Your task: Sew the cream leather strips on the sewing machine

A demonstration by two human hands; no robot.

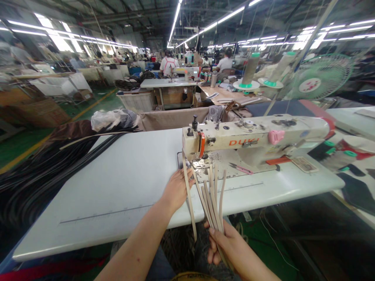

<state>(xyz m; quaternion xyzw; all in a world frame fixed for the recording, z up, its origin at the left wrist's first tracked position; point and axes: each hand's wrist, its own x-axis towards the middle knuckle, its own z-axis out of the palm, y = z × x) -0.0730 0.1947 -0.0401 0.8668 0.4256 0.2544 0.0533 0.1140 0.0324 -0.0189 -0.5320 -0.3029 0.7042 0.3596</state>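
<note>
A cream industrial sewing machine (258, 136) with orange lettering stands on a white table (117, 187). My left hand (176, 188) rests on the table just left of the needle area, fingers pinched on one beige strap (189, 199) that hangs over the table's front edge. My right hand (227, 244) is below the table edge, closed around a bundle of several beige straps (213, 199) that fan upward toward the needle plate. Small pink snips (240, 168) lie on the machine bed.
A heap of dark straps (43, 171) covers the table's left end, with a plastic bag (113, 118) behind it. Thread cones (250, 70) and a green fan (320, 76) stand at the right. Other sewing stations and seated people fill the hall beyond.
</note>
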